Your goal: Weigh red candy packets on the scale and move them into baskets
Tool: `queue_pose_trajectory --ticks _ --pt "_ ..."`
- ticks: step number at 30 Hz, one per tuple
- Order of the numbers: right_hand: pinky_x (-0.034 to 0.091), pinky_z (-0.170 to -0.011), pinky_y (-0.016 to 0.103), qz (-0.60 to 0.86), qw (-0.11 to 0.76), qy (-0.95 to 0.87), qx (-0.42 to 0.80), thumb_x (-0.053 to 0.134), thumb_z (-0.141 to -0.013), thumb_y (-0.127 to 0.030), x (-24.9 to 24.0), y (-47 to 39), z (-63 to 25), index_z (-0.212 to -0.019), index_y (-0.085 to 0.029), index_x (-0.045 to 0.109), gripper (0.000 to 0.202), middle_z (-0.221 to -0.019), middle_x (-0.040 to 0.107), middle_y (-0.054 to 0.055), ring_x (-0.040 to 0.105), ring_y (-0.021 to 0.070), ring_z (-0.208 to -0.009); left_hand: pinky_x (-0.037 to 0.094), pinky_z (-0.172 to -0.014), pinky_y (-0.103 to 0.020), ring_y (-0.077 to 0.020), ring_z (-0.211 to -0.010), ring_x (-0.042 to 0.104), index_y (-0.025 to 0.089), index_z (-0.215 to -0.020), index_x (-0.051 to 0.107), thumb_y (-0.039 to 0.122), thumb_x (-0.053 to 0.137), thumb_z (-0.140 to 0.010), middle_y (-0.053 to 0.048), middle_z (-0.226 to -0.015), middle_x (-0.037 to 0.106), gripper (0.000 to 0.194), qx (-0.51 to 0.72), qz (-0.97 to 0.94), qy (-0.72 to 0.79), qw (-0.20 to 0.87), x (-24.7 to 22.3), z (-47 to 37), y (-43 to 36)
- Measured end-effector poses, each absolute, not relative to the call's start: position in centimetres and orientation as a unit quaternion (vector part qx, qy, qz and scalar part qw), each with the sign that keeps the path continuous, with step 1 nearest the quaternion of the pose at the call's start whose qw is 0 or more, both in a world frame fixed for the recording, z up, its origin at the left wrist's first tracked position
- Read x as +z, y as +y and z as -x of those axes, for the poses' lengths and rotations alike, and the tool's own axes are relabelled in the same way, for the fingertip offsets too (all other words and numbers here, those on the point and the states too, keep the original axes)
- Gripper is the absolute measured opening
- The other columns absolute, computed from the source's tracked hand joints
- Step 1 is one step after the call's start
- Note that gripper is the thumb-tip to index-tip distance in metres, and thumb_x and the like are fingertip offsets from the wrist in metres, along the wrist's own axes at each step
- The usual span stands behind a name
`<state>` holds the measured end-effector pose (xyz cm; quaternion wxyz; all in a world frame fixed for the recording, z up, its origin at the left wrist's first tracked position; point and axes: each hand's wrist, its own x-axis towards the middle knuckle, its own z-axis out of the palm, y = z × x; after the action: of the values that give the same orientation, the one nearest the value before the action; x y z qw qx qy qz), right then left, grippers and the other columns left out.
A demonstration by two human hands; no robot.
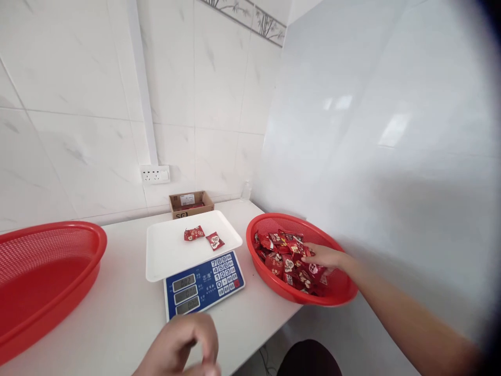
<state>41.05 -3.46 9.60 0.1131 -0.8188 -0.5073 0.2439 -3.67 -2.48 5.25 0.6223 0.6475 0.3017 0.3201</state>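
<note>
My right hand (324, 257) reaches into a red plastic basket (332, 295) at the right, its finger and thumb closed around a small red snack packet (308, 251) among several others. My left hand (183, 342) is at the bottom edge of the view, slightly blurred. Its forefinger curls towards the thumb and nothing shows between them; part of the hand is cut off. In front of it stands a blue-fronted digital scale (203, 287). Two red packets, one on the left (194, 233) and one on the right (215, 241), lie apart on its white tray (168, 256).
Another red basket (74, 277) stands at the left of the white table (129, 313). Behind the scale is a cardboard box (191, 204) with red things inside. A clear container (246, 190) is by the tiled wall. A dark rounded object (309, 360) sits below the table edge.
</note>
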Motion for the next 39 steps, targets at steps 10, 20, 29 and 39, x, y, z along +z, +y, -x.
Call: queue_pose_trajectory --ticks 10,20,29,39 --pt "0.043 -0.084 0.036 0.821 -0.027 -0.545 0.171 0.071 -0.058 -0.033 7.0 -2.6 -37.3 -0.143 -0.02 0.005 0.108 -0.132 0.044 0.018 0.055 0.0309 -0.105 0.031 -0.052 -0.021 -0.0101 -0.055 0.036 0.019 -0.064 0.036 0.061 0.055 -0.072 0.005 -0.059 0.036 0.047 0.209 -0.685 0.266 0.645 1.7 -0.7 -0.1" --pt "0.043 -0.072 0.026 0.814 0.085 -0.562 0.122 0.047 -0.07 -0.008 8.8 -2.7 -38.3 -0.12 -0.019 0.046 0.051 -0.099 0.064 0.006 0.06 0.0195 -0.088 0.028 -0.054 -0.022 -0.0113 -0.057 0.031 0.019 -0.063 0.037 0.055 0.052 -0.075 0.004 -0.061 0.036 0.041 0.187 -0.745 0.258 0.586 0.7 -1.0 -0.5" --pt "0.041 -0.063 0.026 0.819 0.066 -0.559 0.117 0.038 -0.082 -0.024 9.1 -1.3 -36.6 -0.084 -0.021 0.056 0.019 -0.083 0.066 0.003 0.06 0.0187 -0.076 0.03 -0.056 -0.021 -0.0114 -0.06 0.035 0.018 -0.064 0.04 0.035 0.056 -0.075 0.004 -0.061 0.04 0.026 0.149 -0.764 0.259 0.571 1.7 -0.9 -0.9" --pt "0.038 -0.058 0.026 0.801 -0.004 -0.592 0.092 0.058 -0.067 -0.023 7.6 -0.4 -35.4 -0.068 -0.021 0.052 0.007 -0.076 0.065 0.003 0.061 0.0214 -0.073 0.027 -0.049 -0.018 -0.0092 -0.057 0.037 0.016 -0.062 0.045 0.026 0.058 -0.069 0.004 -0.061 0.043 0.017 0.122 -0.749 0.284 0.585 1.5 -0.8 -1.2"
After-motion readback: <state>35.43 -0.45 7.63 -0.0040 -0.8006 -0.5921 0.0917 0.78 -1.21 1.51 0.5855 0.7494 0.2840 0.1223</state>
